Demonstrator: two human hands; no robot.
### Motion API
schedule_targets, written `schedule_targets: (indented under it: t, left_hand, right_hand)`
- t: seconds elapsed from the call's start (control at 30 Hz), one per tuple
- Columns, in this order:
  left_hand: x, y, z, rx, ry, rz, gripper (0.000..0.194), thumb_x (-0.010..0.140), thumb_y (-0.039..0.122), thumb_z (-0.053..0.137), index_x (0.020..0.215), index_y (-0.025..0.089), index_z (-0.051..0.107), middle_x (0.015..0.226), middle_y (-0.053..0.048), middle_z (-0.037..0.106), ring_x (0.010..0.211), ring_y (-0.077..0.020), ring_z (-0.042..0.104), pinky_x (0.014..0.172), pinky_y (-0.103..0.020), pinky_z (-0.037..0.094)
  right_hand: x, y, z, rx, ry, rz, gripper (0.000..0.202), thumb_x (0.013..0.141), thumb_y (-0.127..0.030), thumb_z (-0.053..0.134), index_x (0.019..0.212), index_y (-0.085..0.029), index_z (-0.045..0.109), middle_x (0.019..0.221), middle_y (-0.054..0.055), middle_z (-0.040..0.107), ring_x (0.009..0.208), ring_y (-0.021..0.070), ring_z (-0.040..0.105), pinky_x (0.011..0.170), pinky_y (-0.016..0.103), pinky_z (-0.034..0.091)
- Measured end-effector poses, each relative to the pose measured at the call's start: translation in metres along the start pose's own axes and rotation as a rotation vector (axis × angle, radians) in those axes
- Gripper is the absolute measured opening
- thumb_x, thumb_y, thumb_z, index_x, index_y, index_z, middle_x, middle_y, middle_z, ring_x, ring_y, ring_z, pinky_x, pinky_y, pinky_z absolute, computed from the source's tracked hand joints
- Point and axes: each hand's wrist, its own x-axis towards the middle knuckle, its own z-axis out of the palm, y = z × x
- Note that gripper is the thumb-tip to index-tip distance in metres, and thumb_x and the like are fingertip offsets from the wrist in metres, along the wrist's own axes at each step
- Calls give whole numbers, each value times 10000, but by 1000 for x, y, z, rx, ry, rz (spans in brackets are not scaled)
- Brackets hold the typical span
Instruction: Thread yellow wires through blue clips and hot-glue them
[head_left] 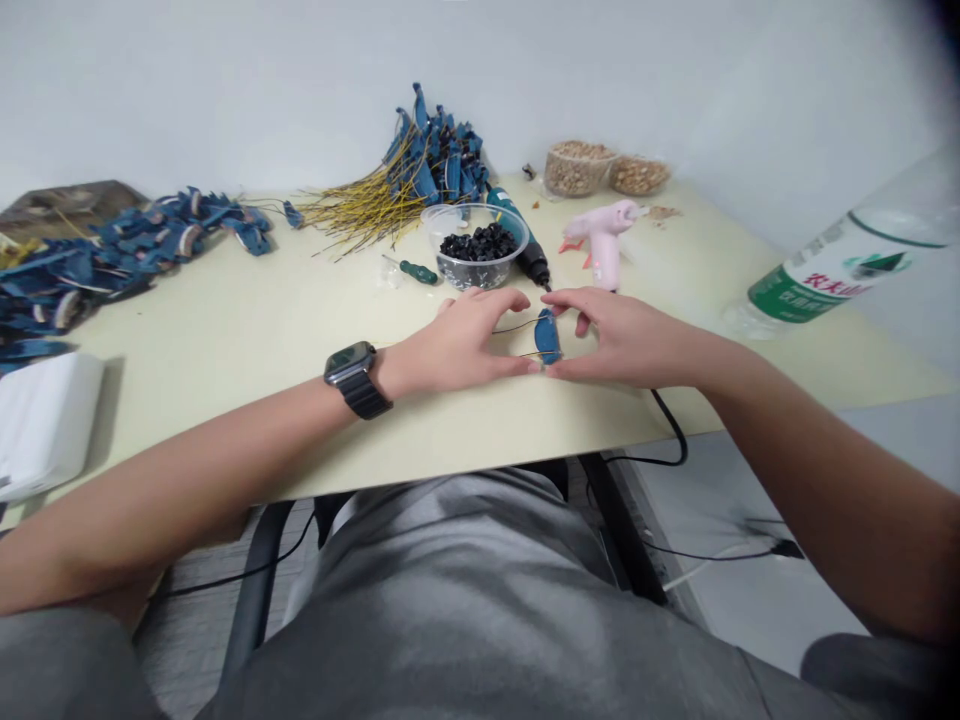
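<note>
A small blue piece lies between my two hands, with two thin wires running from it to the left. My left hand curves around the wires, thumb and forefinger apart, their tips close to the piece. From the right, my right hand reaches over; its thumb and forefinger are spread to the piece's lower and upper ends. Whether the fingertips press on the piece or the wires is too small to tell. Just behind the hands stands a clear bowl of small black parts.
Behind are a pink glue gun, a green screwdriver, a dark power tool, blue pieces on yellow wires and tubs of brown bits. A blue pile and white box sit left; a bottle stands right.
</note>
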Motion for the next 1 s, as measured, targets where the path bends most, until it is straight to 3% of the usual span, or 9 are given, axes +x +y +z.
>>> schedule_targets:
  t: [0.1,0.23,0.4,0.47,0.57,0.83,1.0]
  left_hand:
    - [7,1,3,25,-15,5,885,923,739,811,1585,178,637,1622,-218,699,1436,-449,645,1217,-604,474]
    - [19,2,7,32,-29,32,987,857,773,849,1619,192,613,1681,-217,659,1495,-483,592,1265,-638,425]
    - [35,4,11,47,-67,28,1015,837,754,839,1626,162,599,1686,-235,639,1519,-503,554,1268,-679,407]
    - [39,4,13,60,-76,22,992,834,746,829,1607,163,609,1665,-231,654,1508,-502,557,1258,-680,413]
    - [42,2,15,58,-70,33,927,830,737,827,1555,192,634,1615,-208,693,1467,-481,583,1231,-644,436]
    - [39,-8,19,-5,-40,56,827,849,663,866,1485,191,627,1548,-209,720,1411,-435,635,1171,-584,474]
    - [38,-17,24,-72,30,115,590,842,582,926,1215,222,646,1334,-129,768,1237,-343,684,1044,-464,479]
  right_hand:
    - [-8,3,-8,29,40,-45,1049,773,-648,905,1711,-260,639,1567,172,723,1139,402,740,964,534,654]
    - [-14,9,-18,23,103,-51,995,761,-612,909,1645,-219,676,1431,177,760,1043,366,722,870,485,618]
    - [-13,11,-18,17,69,39,569,813,-575,836,1265,-230,827,1029,95,780,842,287,694,764,408,532]
    - [-13,9,-15,25,29,57,414,838,-561,803,1098,-241,843,887,62,743,785,267,680,743,393,507]
    - [-13,5,-11,56,8,60,299,864,-523,770,996,-266,845,787,35,715,738,254,661,706,384,482]
    - [-14,2,-4,75,22,45,240,890,-434,730,978,-274,885,777,25,758,705,237,637,675,372,445]
    - [-11,6,3,106,66,27,238,921,-435,731,955,-252,881,713,14,712,661,203,581,666,355,415]
